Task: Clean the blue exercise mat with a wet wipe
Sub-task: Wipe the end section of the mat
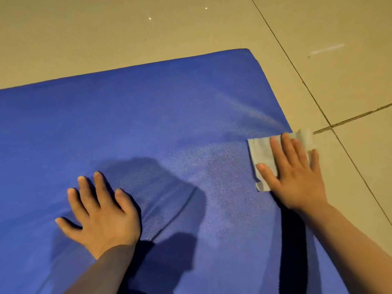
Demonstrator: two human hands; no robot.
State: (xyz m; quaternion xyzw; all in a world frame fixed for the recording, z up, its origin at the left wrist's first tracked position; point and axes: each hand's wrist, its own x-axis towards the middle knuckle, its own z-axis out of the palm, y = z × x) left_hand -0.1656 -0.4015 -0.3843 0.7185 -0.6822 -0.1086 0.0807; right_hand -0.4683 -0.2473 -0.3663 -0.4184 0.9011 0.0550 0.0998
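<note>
The blue exercise mat (148,115) lies flat on the floor and fills most of the view; its far right corner shows at the top. A pale wet wipe (262,154) is spread at the mat's right edge and hangs slightly over onto the tile. My right hand (294,177) presses flat on the wipe with fingers spread. My left hand (101,215) rests palm down on the bare mat at lower left, fingers apart, holding nothing. A damp sheen marks the mat between and beyond the hands.
Beige floor tiles (350,71) with dark grout lines surround the mat at the top and right. Shadows of my arms fall across the mat near the bottom.
</note>
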